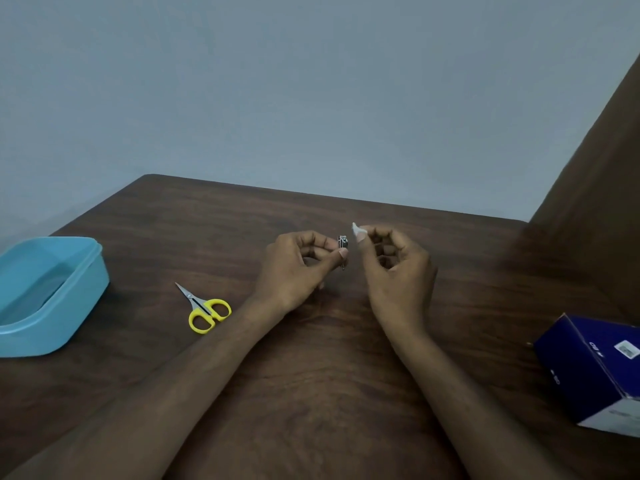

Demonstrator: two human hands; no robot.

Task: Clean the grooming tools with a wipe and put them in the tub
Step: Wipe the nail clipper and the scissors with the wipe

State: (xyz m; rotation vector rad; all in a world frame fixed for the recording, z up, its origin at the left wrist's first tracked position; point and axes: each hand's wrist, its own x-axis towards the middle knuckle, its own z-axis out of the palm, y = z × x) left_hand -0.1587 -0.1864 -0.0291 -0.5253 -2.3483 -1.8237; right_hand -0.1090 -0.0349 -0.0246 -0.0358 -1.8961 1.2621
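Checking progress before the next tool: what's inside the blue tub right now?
The visible part of the blue tub shows only bare floor and wall, no tools. Its near wall hides the front strip of the floor, so something small there can't be ruled out.

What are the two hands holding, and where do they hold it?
The left hand pinches a small metal nail clipper near its middle, between thumb and fingers. The right hand pinches a little white wipe at its lower end.
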